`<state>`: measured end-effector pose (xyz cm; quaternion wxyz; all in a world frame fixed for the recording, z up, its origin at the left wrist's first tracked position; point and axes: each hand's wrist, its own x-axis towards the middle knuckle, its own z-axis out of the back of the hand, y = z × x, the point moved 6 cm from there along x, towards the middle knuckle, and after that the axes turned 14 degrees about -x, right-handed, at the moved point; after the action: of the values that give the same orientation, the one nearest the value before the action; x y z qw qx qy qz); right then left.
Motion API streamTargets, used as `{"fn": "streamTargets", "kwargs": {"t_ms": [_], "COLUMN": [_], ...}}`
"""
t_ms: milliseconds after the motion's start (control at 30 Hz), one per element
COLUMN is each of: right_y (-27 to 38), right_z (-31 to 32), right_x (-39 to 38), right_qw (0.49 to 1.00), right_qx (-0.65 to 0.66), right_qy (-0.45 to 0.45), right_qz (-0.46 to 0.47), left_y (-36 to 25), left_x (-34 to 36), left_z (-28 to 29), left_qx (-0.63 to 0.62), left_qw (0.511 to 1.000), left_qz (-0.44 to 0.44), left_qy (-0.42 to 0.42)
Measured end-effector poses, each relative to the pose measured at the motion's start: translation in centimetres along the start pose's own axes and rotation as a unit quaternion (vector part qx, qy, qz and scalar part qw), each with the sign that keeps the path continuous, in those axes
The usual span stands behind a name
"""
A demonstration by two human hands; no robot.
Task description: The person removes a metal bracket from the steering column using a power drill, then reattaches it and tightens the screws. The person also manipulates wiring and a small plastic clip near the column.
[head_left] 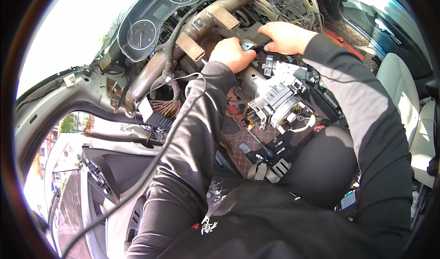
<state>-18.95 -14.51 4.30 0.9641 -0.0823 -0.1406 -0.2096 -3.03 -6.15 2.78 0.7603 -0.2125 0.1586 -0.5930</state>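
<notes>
My left hand [231,55] is closed on a small blue-grey metal piece [247,46] at the exposed dashboard beam [201,23]. To its right, my right hand [286,39] reaches in with finger and thumb apart at a dark bracket [252,33]; its other fingers are partly hidden. Two tan rectangular brackets [190,46] stand on the beam beside my left hand. Below my hands sits the grey steering column assembly [279,96] with connectors and wires.
The instrument cluster [142,34] and wiring bundles [167,103] are at upper left. A loose black cable [165,149] crosses my left forearm. A screwdriver [263,146] and small parts lie on the floor mat [236,160]. The open door [105,167] is left, seats [396,89] right.
</notes>
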Motion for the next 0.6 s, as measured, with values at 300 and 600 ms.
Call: {"fn": "streamTargets", "kwargs": {"t_ms": [300,600], "right_y": [1.2,0.9], "right_z": [-3.4,-3.5], "right_x": [3.3,3.4], "right_qw": [0.987,0.978], "right_qx": [0.089,0.167], "right_qy": [0.132,0.109], "right_qz": [-0.017,-0.06], "left_y": [1.6,1.5], "left_x": [1.7,1.7], "left_z": [-0.2,-0.1], "left_qx": [-0.071,-0.111], "left_qw": [0.997,0.994], "left_qz": [-0.002,-0.015], "left_qy": [-0.005,0.016]}}
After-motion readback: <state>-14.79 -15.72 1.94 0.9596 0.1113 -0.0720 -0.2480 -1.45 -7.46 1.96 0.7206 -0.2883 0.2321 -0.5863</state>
